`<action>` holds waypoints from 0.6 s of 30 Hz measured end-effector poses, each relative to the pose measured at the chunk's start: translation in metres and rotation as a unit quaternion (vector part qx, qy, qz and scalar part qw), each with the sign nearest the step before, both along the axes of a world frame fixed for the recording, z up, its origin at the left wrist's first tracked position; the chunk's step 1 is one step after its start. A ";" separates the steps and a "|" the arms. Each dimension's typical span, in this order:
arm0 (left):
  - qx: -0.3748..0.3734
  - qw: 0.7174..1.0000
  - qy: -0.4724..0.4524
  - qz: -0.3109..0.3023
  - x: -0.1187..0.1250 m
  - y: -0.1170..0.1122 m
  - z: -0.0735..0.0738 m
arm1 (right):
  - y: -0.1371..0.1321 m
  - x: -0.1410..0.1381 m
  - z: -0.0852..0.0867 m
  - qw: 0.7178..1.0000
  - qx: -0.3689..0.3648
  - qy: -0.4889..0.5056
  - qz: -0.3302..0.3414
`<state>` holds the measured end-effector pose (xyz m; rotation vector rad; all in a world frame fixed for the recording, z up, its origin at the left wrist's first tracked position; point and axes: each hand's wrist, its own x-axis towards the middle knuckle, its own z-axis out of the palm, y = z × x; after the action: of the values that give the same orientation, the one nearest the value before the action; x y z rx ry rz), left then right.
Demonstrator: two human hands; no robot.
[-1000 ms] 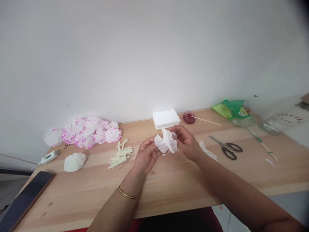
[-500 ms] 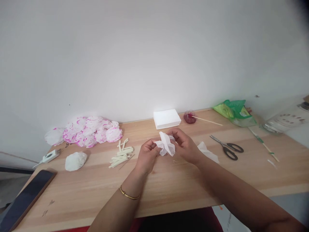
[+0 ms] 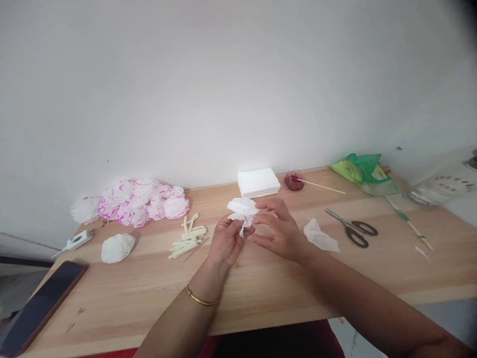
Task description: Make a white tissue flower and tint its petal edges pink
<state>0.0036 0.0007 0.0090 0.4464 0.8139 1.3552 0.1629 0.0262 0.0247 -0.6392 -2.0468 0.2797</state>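
Between my hands, above the wooden table (image 3: 268, 293), is a crumpled piece of white tissue paper (image 3: 243, 209) with ruffled layers. My left hand (image 3: 225, 239) pinches its gathered lower part. My right hand (image 3: 279, 231) is at the tissue's right side, fingers spread and curved; its fingertips are close to the paper, and whether they touch it I cannot tell. Right of my hands lies a loose white tissue sheet (image 3: 320, 236). Behind stands a stack of folded white tissues (image 3: 259, 182).
Pink-edged paper flowers (image 3: 139, 201), a white paper ball (image 3: 118, 248), pale strips (image 3: 188, 238) and a phone (image 3: 42, 303) lie left. On the right are black-handled scissors (image 3: 354, 227), a dark red cup (image 3: 294, 180) with a stick, a green bag (image 3: 365, 171) and a glass jar (image 3: 436, 186).
The tissue has shifted slightly left and up, and its top has spread wider. My right hand's fingers have opened away from it. My left hand keeps hold.
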 end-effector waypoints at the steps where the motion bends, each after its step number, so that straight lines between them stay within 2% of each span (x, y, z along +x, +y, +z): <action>1: -0.001 1.000 -0.001 0.001 0.000 0.000 0.000 | 0.001 -0.001 -0.002 1.000 0.004 -0.011 -0.007; 7: 0.007 1.000 -0.009 -0.005 0.002 -0.002 -0.001 | 0.004 0.000 -0.005 0.999 0.017 -0.035 -0.030; 9: 0.021 1.000 -0.004 -0.013 0.002 -0.002 -0.002 | 0.004 0.001 -0.004 0.999 -0.006 0.000 -0.034; 14: 0.037 0.999 0.004 -0.019 0.002 -0.002 -0.003 | 0.006 0.000 -0.002 0.988 -0.117 0.086 -0.060; 18: 0.033 0.998 0.057 0.024 0.002 -0.001 -0.002 | 0.006 -0.002 -0.002 0.989 -0.098 0.087 -0.063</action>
<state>0.0052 0.0000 0.0070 0.5628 0.8809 1.4138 0.1613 0.0322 0.0226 -0.8318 -1.8177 0.4513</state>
